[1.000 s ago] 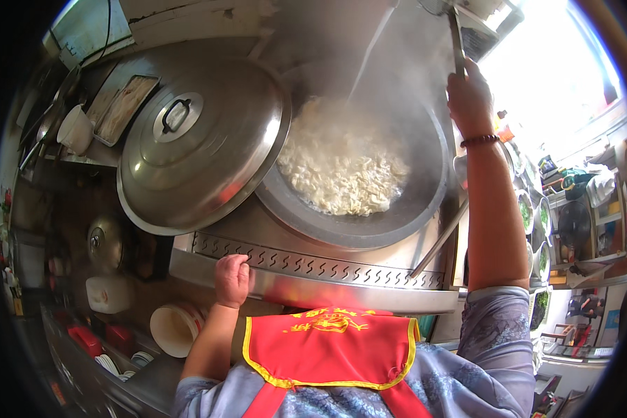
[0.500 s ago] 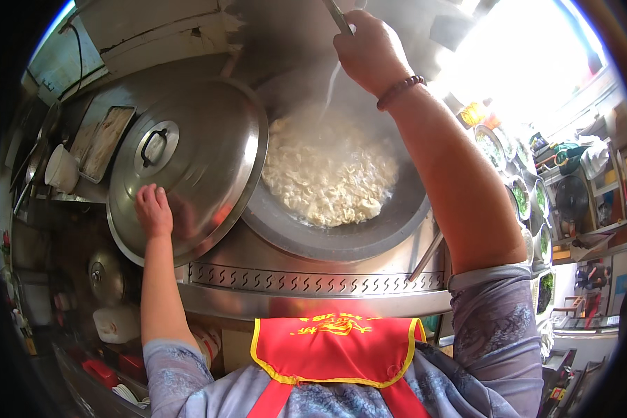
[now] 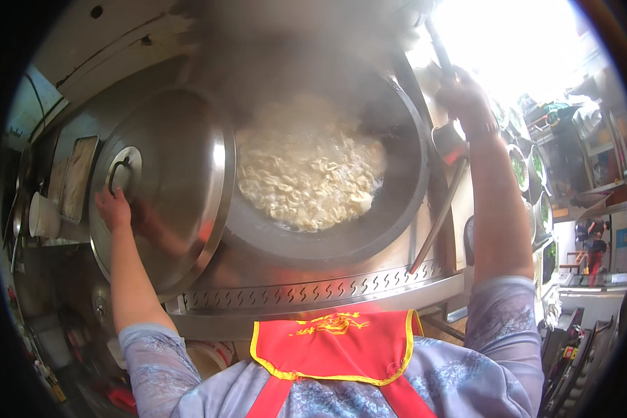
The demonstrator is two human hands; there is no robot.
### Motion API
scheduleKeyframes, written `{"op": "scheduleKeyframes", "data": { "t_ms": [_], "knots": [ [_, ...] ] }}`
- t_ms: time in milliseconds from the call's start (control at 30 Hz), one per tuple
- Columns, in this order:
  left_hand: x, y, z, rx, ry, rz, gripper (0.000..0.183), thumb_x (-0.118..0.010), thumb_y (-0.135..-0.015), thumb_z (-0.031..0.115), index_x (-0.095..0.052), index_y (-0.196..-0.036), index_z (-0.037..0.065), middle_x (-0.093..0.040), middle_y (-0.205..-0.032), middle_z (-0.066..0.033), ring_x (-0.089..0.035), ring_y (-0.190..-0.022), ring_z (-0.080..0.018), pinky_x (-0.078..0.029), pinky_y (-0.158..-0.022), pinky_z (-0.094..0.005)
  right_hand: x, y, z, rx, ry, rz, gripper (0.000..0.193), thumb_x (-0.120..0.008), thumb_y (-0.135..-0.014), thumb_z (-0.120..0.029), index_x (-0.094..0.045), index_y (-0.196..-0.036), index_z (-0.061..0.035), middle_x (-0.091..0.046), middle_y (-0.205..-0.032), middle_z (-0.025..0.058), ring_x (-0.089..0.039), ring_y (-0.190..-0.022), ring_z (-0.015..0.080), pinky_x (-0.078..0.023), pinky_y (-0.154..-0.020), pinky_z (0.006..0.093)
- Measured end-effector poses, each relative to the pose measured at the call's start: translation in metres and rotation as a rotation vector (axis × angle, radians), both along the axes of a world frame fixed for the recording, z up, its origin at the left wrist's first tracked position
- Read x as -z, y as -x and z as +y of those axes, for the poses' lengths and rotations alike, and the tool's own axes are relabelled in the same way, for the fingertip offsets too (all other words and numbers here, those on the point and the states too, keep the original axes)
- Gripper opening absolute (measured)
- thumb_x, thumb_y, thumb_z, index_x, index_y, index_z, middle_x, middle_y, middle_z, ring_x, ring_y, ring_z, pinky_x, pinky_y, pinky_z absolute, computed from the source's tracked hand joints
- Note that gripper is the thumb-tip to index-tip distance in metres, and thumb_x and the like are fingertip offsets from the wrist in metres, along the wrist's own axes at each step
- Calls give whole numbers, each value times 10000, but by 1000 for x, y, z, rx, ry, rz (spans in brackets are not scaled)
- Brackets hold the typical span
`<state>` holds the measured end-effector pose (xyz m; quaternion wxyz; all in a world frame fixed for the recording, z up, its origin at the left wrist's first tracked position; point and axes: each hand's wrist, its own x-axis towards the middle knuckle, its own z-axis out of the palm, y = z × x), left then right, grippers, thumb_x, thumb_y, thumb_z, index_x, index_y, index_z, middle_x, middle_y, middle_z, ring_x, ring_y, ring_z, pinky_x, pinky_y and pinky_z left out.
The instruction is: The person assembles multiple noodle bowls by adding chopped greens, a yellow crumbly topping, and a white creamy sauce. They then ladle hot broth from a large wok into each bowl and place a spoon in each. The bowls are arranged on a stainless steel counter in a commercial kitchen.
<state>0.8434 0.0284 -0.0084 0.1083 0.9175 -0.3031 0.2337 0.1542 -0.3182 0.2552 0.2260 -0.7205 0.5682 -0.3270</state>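
Note:
A large round metal lid (image 3: pixel 181 153) leans at the left of the wok, overlapping its rim. My left hand (image 3: pixel 113 207) is at the lid's black loop handle (image 3: pixel 116 169), its fingers seemingly closed around the lower end. The wide grey wok (image 3: pixel 404 181) holds many pale, folded dumpling-like pieces (image 3: pixel 313 181) in bubbling liquid, partly veiled by steam. Off to the right, beyond the wok's rim, my right hand (image 3: pixel 465 104) grips a long dark-handled tool (image 3: pixel 439 45). Steam and glare hide that tool's far end, so its kind is unclear.
A metal ladle (image 3: pixel 451 143) lies right of the wok, its long handle slanting toward the stove's slotted front edge (image 3: pixel 306 291). Bowls of greens (image 3: pixel 517 171) line the far right. A white bowl (image 3: pixel 44 216) and a metal tray (image 3: pixel 79 177) stand at the left.
My right hand has swung right, from over the wok to beyond its right rim, still holding the tool. My left hand has shifted up to the lid's handle. The lid appears farther left.

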Motion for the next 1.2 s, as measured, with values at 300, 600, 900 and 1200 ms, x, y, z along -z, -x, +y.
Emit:
{"op": "scheduleKeyframes", "data": {
  "t_ms": [300,600,900,1200],
  "knots": [
    [14,-81,-22,41,28,394,598,-515,-925,381,-438,-1378,-1,-458,-1391,-250,-413,-1308,-401,-333,-1088,-455,120,112,210,256,17,120,364,-557,-849,-76,-564,-1197,33,-634,-800,110,-598,-689,176,-489,-644,305],
    [-39,107,-104,368,-111,161,340,-491,-930,291,-574,-1199,101,-604,-1193,-179,-564,-1095,-404,-471,-896,-495,195,137,298,408,-166,226,494,-526,-791,-32,-511,-1283,15,-612,-1172,253,-616,-1031,397,-504,-881,438],
    [-67,311,-212,583,93,418,251,-600,-859,219,-620,-979,-1,-626,-974,-255,-602,-940,-448,-504,-826,-516,249,126,324,182,-69,280,738,-533,-746,-45,-332,-1456,-72,-550,-1141,248,-567,-971,428,-486,-813,480],
    [-82,431,-205,744,387,778,459,-619,-828,175,-501,-1225,-23,-548,-1205,-262,-539,-1113,-419,-457,-965,-449,264,128,334,192,-31,311,722,-508,-783,-46,-324,-1477,-117,-526,-1175,218,-558,-1028,416,-478,-831,470]
  ]
}}
